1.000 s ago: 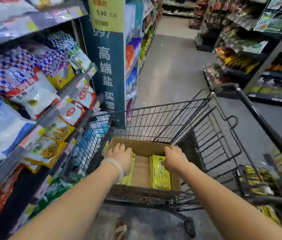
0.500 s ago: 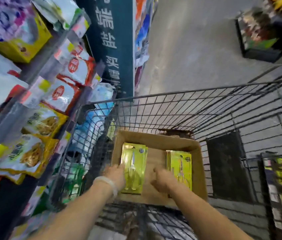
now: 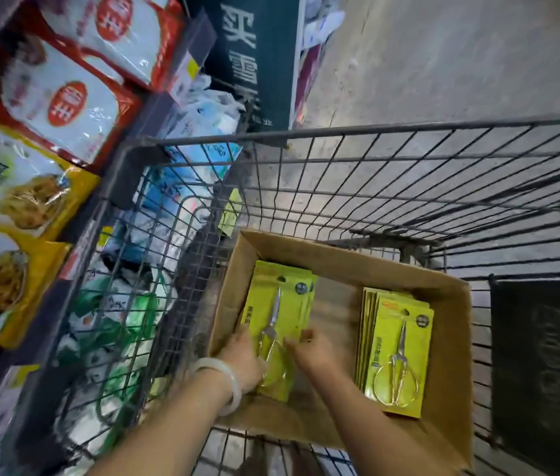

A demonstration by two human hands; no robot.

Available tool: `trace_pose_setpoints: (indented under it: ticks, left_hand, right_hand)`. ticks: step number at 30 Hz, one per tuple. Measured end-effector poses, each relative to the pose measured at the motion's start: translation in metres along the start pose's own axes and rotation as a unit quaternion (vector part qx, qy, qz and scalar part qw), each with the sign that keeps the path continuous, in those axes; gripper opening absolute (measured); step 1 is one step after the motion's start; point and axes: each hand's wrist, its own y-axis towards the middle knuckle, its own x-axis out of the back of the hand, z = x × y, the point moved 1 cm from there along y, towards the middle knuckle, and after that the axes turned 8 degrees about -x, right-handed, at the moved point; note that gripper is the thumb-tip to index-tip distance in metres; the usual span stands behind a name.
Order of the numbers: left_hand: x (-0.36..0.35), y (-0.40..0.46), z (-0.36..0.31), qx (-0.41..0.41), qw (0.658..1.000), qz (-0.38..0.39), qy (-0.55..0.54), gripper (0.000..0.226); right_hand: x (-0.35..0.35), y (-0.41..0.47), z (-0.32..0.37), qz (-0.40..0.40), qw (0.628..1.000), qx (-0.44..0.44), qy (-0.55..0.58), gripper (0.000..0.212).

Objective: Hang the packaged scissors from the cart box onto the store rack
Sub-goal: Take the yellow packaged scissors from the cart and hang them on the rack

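A brown cardboard box (image 3: 340, 255) sits in the wire shopping cart (image 3: 374, 156). Inside it lie two stacks of packaged scissors on yellow-green cards: a left stack (image 3: 282, 300) and a right stack (image 3: 398, 352). My left hand (image 3: 242, 360), with a pale bangle on its wrist, grips the lower left edge of the top pack of the left stack. My right hand (image 3: 314, 350) pinches the same pack at its right edge. The lower part of that pack is hidden under my hands. The store rack is out of view.
Shelves of bagged food (image 3: 31, 187) stand close on the left, touching the cart's side. A teal sign panel (image 3: 254, 63) rises ahead on the left. Grey aisle floor (image 3: 443, 63) lies beyond the cart. A dark flap (image 3: 542, 355) hangs on the cart's right side.
My view has tilted down and closer to the box. My right hand has moved from the right stack across to the left stack, where my left hand stays.
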Motion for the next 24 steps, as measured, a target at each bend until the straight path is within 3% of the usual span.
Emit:
trace_pose_setpoints:
  ticks: [1, 3, 10, 12, 18, 21, 24]
  left_hand:
    - [-0.001, 0.0, 0.001, 0.005, 1.0, 0.003, -0.002, 0.079]
    - [-0.003, -0.003, 0.0, 0.012, 1.0, 0.002, -0.003, 0.079]
    - [0.019, -0.031, -0.012, 0.007, 0.996, -0.051, -0.066, 0.079]
    - [0.029, -0.039, -0.014, 0.011, 0.991, -0.069, -0.117, 0.082]
    - [0.05, -0.058, -0.015, 0.02, 0.929, -0.132, -0.346, 0.055]
    - [0.057, -0.064, -0.007, 0.029, 0.917, -0.142, -0.372, 0.076]
    - [0.061, -0.067, 0.008, 0.047, 0.92, -0.167, -0.352, 0.088]
  right_hand:
    - [-0.004, 0.004, -0.002, 0.0, 1.0, -0.013, 0.016, 0.012]
    - [-0.009, 0.007, -0.003, 0.01, 0.998, -0.025, 0.049, 0.022]
    - [0.014, -0.03, 0.004, 0.088, 0.988, 0.039, 0.123, 0.012]
    - [0.026, -0.042, 0.007, 0.111, 0.981, 0.057, 0.152, 0.015]
    - [0.051, -0.066, 0.026, 0.177, 0.958, 0.094, 0.206, 0.011]
    - [0.05, -0.068, 0.035, 0.168, 0.955, 0.094, 0.227, 0.009]
    - [0.037, -0.053, 0.029, 0.094, 0.968, 0.047, 0.23, 0.009]
